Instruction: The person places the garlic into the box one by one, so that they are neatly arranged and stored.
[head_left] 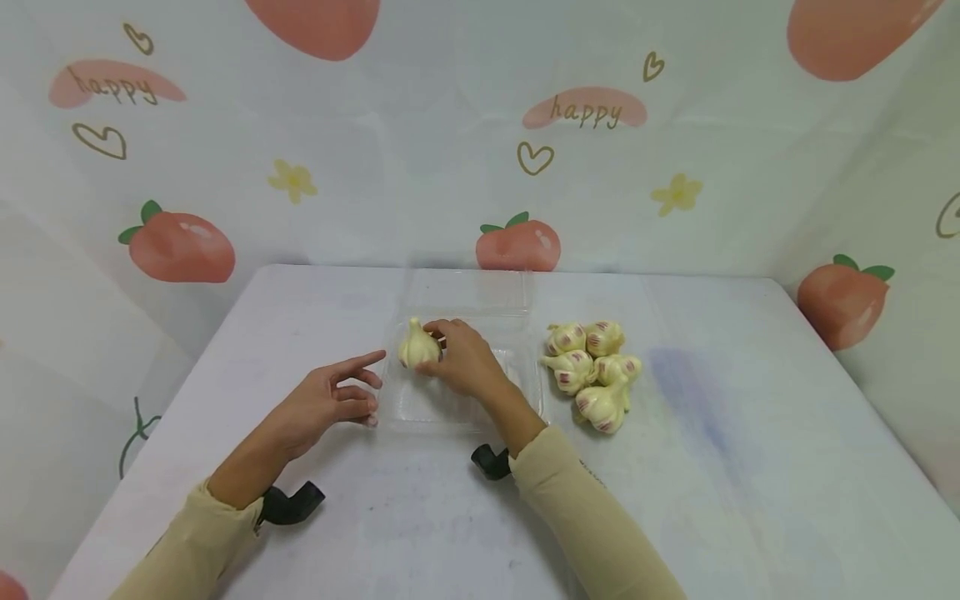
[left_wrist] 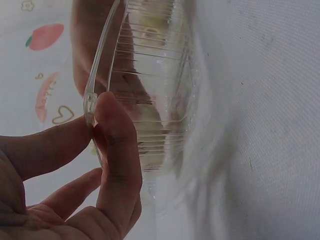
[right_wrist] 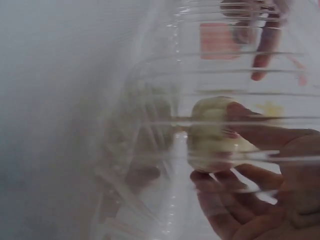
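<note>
A pale garlic bulb (head_left: 417, 346) with its stem up is held between the thumb and fingers of my right hand (head_left: 467, 362). It is over the left part of a clear plastic clamshell box (head_left: 431, 417). Through the plastic, the right wrist view shows the same bulb (right_wrist: 207, 142) at the fingertips. My left hand (head_left: 318, 408) is beside the box's left edge, one digit stretched out and the others loosely bent. In the left wrist view its fingertips are right at the clear rim (left_wrist: 100, 60). The box's raised lid (head_left: 468, 292) leans back behind the base.
Several garlic bulbs (head_left: 603, 406) with purple streaks sit in a group just right of the box. A black device shows under each wrist, one at the left wrist (head_left: 292, 504). Behind the white table (head_left: 420, 517) hangs a printed cloth (head_left: 420, 125).
</note>
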